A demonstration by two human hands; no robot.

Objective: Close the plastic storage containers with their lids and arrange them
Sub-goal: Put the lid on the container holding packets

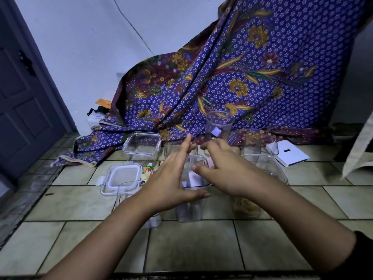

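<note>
Several clear plastic containers stand on the tiled floor. The tall one in the middle (189,211) sits between my hands. My left hand (171,182) is spread against its left side, thumb across the front. My right hand (226,172) hovers over its open top with fingers apart, and whether it touches the rim I cannot tell. A square container (142,146) stands behind on the left. A white-rimmed lid (123,176) lies flat beside it. A tall round container (219,126) stands at the back.
A blue and gold patterned cloth (242,77) hangs over the back. More clear containers (264,164) stand at the right. A white flat device (288,154) lies at the far right. Small colourful packets (149,172) lie near the lid. A dark door (24,98) is at the left.
</note>
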